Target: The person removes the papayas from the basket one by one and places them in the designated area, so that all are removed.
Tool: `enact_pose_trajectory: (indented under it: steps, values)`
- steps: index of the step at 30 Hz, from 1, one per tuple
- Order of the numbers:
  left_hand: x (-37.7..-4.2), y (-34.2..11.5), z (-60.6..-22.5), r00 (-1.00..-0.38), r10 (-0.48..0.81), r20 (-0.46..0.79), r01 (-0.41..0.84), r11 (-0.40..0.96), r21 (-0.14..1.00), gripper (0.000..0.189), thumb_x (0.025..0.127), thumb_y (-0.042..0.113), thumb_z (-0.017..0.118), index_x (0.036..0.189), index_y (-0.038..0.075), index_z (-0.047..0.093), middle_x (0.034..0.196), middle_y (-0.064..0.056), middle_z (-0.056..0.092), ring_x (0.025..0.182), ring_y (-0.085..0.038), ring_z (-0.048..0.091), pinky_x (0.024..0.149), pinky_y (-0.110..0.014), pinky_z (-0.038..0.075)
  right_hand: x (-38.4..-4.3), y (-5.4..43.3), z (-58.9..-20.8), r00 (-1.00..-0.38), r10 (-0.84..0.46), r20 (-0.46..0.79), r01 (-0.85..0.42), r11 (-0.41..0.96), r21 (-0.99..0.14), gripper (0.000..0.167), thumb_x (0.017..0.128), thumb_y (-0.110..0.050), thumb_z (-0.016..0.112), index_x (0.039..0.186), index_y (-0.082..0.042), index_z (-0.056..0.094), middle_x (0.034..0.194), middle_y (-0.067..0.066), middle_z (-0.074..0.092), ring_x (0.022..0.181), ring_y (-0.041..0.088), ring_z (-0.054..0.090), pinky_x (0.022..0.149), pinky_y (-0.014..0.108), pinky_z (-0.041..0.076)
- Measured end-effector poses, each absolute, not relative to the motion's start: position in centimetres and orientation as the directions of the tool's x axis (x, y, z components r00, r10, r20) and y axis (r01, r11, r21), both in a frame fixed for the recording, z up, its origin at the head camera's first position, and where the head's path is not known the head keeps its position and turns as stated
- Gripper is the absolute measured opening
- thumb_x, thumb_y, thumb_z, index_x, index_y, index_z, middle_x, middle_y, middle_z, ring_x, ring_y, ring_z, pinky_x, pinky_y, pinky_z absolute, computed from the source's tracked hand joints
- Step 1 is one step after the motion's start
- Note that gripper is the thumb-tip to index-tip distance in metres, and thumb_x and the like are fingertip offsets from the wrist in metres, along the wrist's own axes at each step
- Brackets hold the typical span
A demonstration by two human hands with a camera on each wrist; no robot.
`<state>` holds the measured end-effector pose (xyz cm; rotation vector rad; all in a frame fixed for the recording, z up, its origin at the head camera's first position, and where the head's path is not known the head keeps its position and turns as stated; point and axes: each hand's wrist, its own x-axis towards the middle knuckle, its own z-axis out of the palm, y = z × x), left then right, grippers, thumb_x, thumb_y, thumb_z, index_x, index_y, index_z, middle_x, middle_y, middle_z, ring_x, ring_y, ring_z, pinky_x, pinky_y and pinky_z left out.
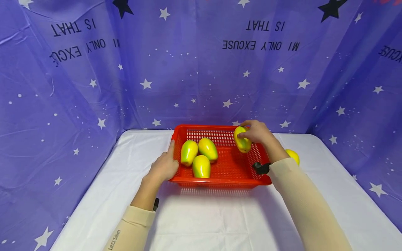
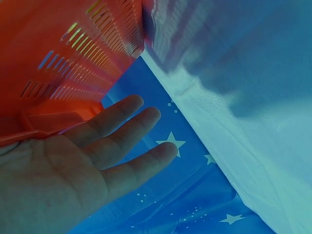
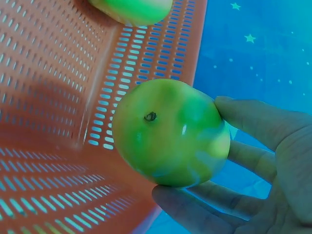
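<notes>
Head view: I see the right hand [image 1: 256, 132] pinching a mango [image 1: 243, 144], the straight-fingered left hand [image 1: 164, 166] seemingly steadying the basket [image 1: 226, 181].

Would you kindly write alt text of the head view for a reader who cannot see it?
A right hand holds a mango at the right end of a red basket on a white table, while the left hand touches the basket's left side. Three more mangoes lie inside, toward the left; part of a yellow fruit shows beyond the right sleeve.
</notes>
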<state>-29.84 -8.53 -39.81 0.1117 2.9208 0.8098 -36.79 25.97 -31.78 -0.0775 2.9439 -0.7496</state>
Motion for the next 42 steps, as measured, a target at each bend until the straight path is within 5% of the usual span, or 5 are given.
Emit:
enact_pose_trajectory:
  steps: [12,32,42]
  values:
    - [-29.7,-8.4,-39.8,-0.991,0.104,-0.079,0.048,0.850,0.524,0.083,0.094,0.017,0.042,0.168,0.014,0.004,0.138,-0.028,0.056,0.116,-0.042,0.061,0.100,-0.063,0.047,-36.4,26.9,-31.3,-0.995,-0.062,-0.075,-0.020,0.885,-0.466,0.060,0.092,-0.032,0.070,0.144,-0.006,0.058,0.145,0.028,0.053,0.123,0.046,0.050,0.086,0.041,0.058]
    - [-29.7,-8.5,-39.9,-0.991,0.109,-0.081,0.051,0.853,0.519,0.083,0.095,0.017,0.042,0.168,0.014,0.002,0.138,-0.028,0.056,0.114,-0.042,0.061,0.098,-0.062,0.049,-36.1,28.8,-30.2,-0.995,-0.025,-0.095,0.026,0.866,-0.499,0.062,0.093,-0.032,0.071,0.146,-0.006,0.055,0.140,0.032,0.052,0.094,0.034,0.063,0.070,0.034,0.061]
    - [-29.7,-8.4,-39.8,-0.991,0.105,-0.083,0.047,0.854,0.519,0.084,0.095,0.018,0.043,0.168,0.015,0.003,0.138,-0.028,0.056,0.113,-0.043,0.062,0.098,-0.062,0.048,-35.9,29.5,-29.2,-0.994,-0.005,-0.110,0.052,0.861,-0.506,0.065,0.094,-0.034,0.070,0.149,-0.004,0.051,0.139,0.031,0.052,0.096,0.036,0.067,0.079,0.041,0.062]
